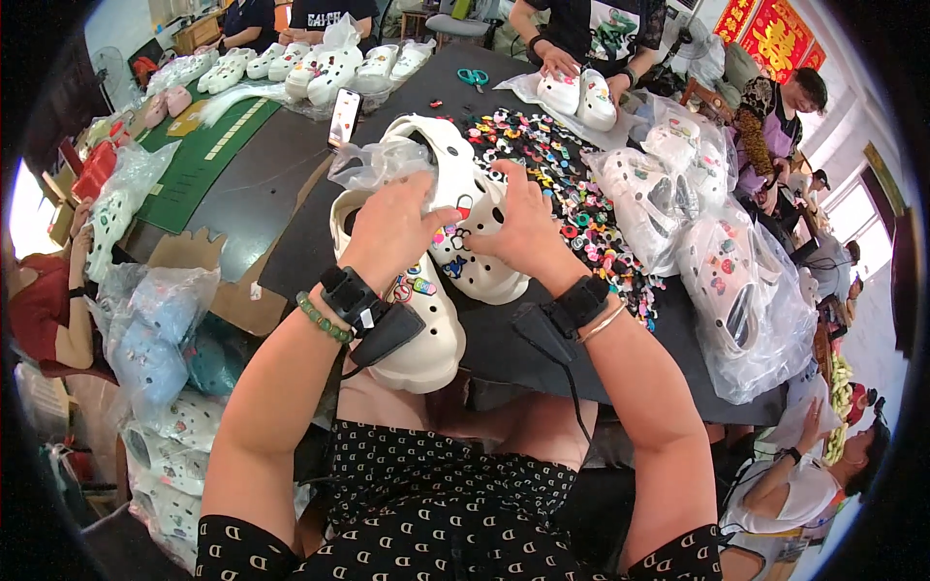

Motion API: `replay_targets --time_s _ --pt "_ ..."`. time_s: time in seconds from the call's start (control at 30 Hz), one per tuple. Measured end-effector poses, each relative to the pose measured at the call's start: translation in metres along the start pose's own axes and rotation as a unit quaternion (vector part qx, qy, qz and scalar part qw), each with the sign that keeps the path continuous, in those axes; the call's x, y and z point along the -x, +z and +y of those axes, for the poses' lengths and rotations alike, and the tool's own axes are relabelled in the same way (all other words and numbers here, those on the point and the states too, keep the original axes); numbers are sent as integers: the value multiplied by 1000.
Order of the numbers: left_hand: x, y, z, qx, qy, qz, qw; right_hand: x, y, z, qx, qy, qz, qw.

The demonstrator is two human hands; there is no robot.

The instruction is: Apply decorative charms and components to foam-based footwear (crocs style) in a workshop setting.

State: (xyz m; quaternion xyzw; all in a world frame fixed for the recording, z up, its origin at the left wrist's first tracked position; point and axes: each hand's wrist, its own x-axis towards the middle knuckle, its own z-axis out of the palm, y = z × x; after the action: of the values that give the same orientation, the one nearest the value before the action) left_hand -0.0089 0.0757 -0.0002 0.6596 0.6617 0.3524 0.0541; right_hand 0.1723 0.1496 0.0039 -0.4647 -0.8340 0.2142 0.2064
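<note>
Two white clogs lie in front of me at the table's near edge. Colourful charms dot the toe of the right-hand white clog (491, 276), among them a red-and-white one and a blue one. My left hand (392, 221) curls over this clog from the left, its thumb on the upper by the charms. From the other side my right hand (531, 232) grips it, fingers bent round its edge and thumb near the charms. Whether a small charm sits between the fingers is hidden. The left-hand white clog (417, 334), also with charms, lies partly under my left wrist.
Loose colourful charms (591, 228) spread across the black table (254, 189). Bagged clogs (731, 281) stand at the right, more bagged clogs (160, 320) at the left. A phone (344, 118) and teal scissors (473, 76) lie farther back. Across the table a person's hands (560, 63) handle clogs.
</note>
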Motion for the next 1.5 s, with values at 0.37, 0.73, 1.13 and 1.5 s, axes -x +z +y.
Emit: replay_targets --time_s 0.37,0.73,1.13,1.5 --pt "7 9 -13 46 1 30 998 2 12 -24 69 4 48 996" --pt "19 8 -7 62 14 63 996 12 18 -33 98 15 74 992" --pt "22 3 -13 43 46 110 992 16 11 -28 49 2 30 998" --pt "27 -18 -6 79 36 79 993 85 -15 61 -37 -128 93 987"
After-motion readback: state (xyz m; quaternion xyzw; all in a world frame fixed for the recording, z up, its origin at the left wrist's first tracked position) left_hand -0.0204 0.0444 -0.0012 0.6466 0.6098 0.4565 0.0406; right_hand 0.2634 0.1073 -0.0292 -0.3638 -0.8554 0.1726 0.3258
